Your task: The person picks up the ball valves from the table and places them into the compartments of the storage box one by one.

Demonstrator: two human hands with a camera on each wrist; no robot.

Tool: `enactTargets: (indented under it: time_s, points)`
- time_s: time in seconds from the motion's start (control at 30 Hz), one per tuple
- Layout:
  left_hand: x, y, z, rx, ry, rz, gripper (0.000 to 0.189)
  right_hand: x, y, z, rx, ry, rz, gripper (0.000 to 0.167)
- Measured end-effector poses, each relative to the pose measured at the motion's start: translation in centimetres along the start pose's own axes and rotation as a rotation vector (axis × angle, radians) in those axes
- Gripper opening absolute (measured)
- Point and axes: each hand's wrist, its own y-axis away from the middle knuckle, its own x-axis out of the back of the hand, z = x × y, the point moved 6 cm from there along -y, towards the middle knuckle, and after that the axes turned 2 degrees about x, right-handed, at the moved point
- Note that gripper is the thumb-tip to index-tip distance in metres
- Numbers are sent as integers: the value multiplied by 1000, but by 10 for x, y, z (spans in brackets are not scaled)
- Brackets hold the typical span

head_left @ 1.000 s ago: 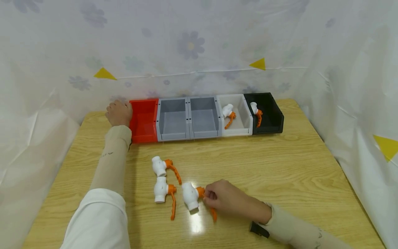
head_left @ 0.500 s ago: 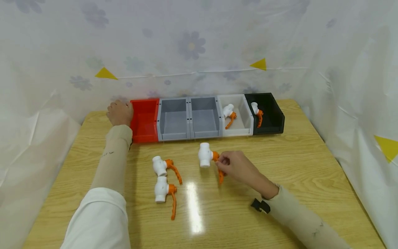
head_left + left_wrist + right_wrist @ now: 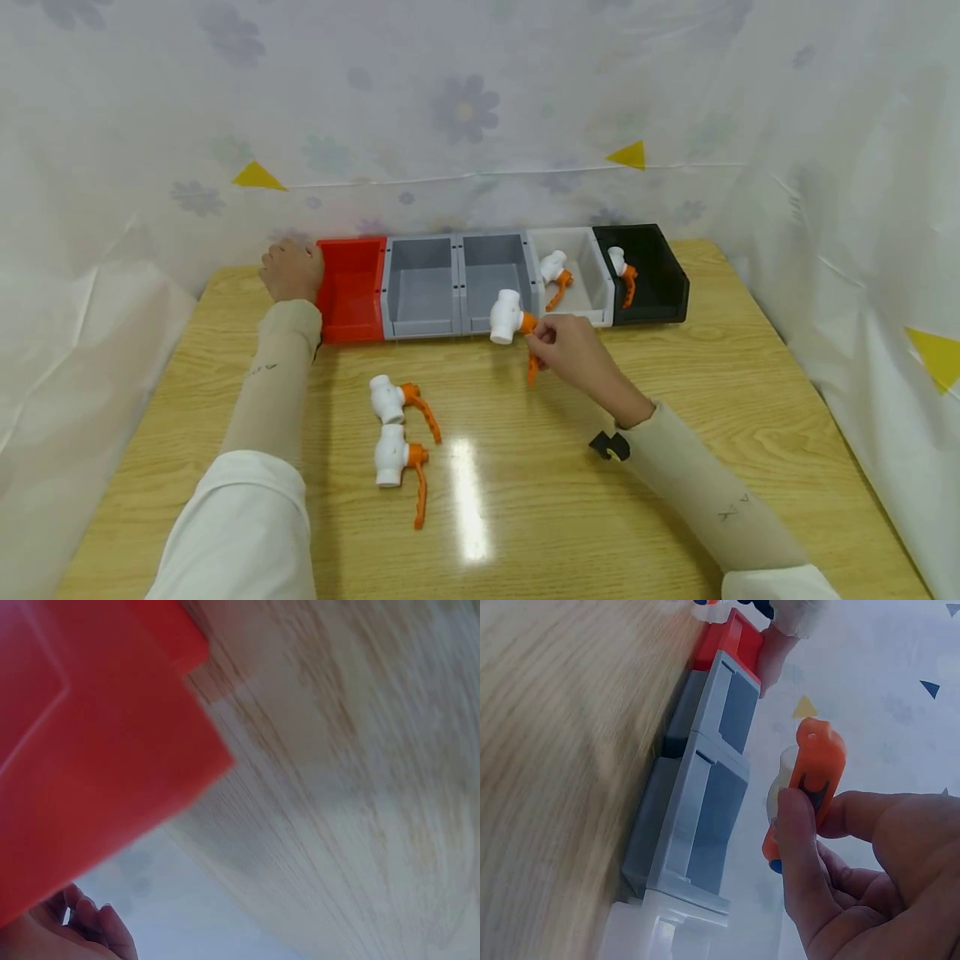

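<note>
My right hand (image 3: 566, 346) pinches the orange handle (image 3: 821, 769) of a white ball valve (image 3: 506, 317) between thumb and fingers. That valve is held up just before the front edge of the second grey bin (image 3: 495, 258). At the far left, my left hand (image 3: 291, 271) lies against the outer side of the red bin (image 3: 351, 321), fingers loosely curled; in the left wrist view the bin's wall covers part of it. Two more ball valves lie on the table, an upper one (image 3: 387, 400) and a lower one (image 3: 390, 456), both with orange handles.
The row of bins runs along the back: red, a first grey bin (image 3: 422, 283), the second grey one, a white bin (image 3: 588, 292) and a black bin (image 3: 660, 283). One valve (image 3: 553, 265) lies in the white bin, another (image 3: 617, 262) in the black. A floral curtain (image 3: 465, 108) hangs behind.
My right hand has lifted the valve from beside the other two and carried it away from me, up to the bins' front edge. The left hand stays by the red bin.
</note>
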Motion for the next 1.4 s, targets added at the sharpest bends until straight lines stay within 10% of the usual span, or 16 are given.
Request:
enactTargets:
  time_s: [0.73, 1.4]
  points:
    - [-6, -6, -2, -4, 26, 56, 53, -8, -71, -7, -11, 144, 218, 24]
    - [-2, -4, -1, 10, 29, 53, 51, -33, -111, 4, -61, 141, 228, 42]
